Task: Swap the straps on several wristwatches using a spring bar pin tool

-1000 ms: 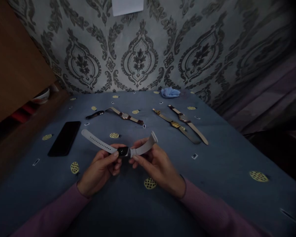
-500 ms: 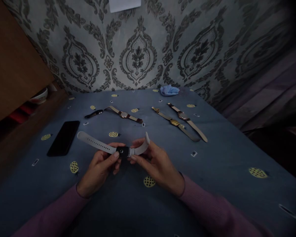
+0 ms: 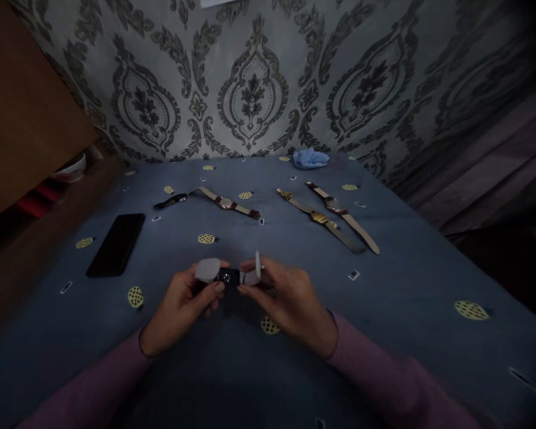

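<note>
A smartwatch (image 3: 228, 277) with a dark case and a light grey strap is held above the table, between both hands. My left hand (image 3: 183, 304) pinches the left end of the case, its thumb on the near edge. The strap's left part curls up over those fingers. On the other side, my right hand (image 3: 288, 298) grips the case and strap where they join, with the right strap part standing up at the fingers. Some fingertips are hidden behind the watch.
A black phone (image 3: 117, 245) lies at the left. Behind the hands lie a dark band (image 3: 170, 201), a brown-and-beige watch (image 3: 226, 204), a gold watch (image 3: 318, 218) and another light-strapped watch (image 3: 334, 205). A blue cloth (image 3: 310, 158) is near the wall.
The left strap part, stretched out to the left before, now curls up toward the camera. The watch has turned slightly and sits a little further right, still in both hands.
</note>
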Tool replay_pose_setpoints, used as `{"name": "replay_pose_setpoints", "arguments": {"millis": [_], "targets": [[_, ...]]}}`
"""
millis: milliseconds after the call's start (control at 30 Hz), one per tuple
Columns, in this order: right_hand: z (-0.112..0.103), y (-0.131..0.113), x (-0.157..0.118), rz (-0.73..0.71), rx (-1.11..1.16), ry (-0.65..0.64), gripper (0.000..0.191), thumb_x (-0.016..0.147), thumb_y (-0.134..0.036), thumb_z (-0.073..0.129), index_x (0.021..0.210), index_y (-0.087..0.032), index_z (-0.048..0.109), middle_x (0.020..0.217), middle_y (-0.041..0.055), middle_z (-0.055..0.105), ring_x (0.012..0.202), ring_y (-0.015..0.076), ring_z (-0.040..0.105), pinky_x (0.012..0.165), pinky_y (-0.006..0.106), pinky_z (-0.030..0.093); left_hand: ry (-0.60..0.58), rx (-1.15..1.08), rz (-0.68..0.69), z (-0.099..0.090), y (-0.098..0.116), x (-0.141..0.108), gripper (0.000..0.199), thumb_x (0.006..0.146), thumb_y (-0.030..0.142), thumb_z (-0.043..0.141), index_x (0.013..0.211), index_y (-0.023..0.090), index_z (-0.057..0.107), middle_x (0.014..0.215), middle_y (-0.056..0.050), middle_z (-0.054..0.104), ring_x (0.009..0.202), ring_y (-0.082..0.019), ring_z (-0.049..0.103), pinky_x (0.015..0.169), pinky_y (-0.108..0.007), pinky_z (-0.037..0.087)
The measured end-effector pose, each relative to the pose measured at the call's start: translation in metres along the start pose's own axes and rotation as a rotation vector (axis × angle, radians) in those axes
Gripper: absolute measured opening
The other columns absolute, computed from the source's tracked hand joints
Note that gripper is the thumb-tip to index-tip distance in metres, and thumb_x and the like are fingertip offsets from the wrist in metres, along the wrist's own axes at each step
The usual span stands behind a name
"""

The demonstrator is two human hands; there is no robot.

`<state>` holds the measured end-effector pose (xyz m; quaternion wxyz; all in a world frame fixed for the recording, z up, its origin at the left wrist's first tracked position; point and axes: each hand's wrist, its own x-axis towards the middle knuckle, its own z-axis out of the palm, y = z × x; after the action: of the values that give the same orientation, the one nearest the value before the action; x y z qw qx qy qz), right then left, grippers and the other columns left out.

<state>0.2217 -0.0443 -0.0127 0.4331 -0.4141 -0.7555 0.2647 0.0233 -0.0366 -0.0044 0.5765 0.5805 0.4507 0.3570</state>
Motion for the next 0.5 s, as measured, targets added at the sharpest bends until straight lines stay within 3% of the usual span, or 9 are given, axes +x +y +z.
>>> {"name": "replay_pose_setpoints", "arguments": {"millis": [133, 333, 500], "targets": [[0.0026, 0.0004, -0.0027, 0.033, -0.021, 0.009, 0.006, 0.087, -0.024, 0.064, 0.093, -0.023, 0.064, 0.076, 0.0022, 0.070, 0.067, 0.0182, 0.070, 0.063, 0.030, 0.058, -0.008, -0.023, -0.001, 0.0020, -0.0032, 0.0007, 0.037, 0.080, 0.040, 0.070, 0.102, 0.010, 0.066, 0.064, 0.000, 0.056, 0.053, -0.011, 0.052, 0.047, -0.020, 0.043], [0.0056, -0.0046, 0.0004, 0.160, 0.268, 0.096, 0.017, 0.084, -0.025, 0.068, 0.102, -0.024, 0.065, 0.088, 0.0016, 0.075, 0.072, 0.0173, 0.072, 0.067, 0.030, 0.062, 0.087, -0.115, 0.028, 0.0077, 0.0038, -0.0006, 0.041, 0.080, 0.039, 0.070, 0.109, 0.011, 0.064, 0.064, 0.000, 0.057, 0.052, -0.010, 0.051, 0.046, -0.019, 0.042], [0.0054, -0.0072, 0.0048, 0.213, 0.297, 0.144, 0.017, 0.080, -0.025, 0.073, 0.096, -0.022, 0.073, 0.095, 0.0051, 0.073, 0.081, 0.0195, 0.071, 0.067, 0.031, 0.063, 0.116, -0.120, 0.048, 0.0066, 0.0033, -0.0020, 0.041, 0.080, 0.038, 0.070, 0.110, 0.011, 0.063, 0.066, 0.000, 0.057, 0.054, -0.010, 0.053, 0.048, -0.020, 0.045]]}}
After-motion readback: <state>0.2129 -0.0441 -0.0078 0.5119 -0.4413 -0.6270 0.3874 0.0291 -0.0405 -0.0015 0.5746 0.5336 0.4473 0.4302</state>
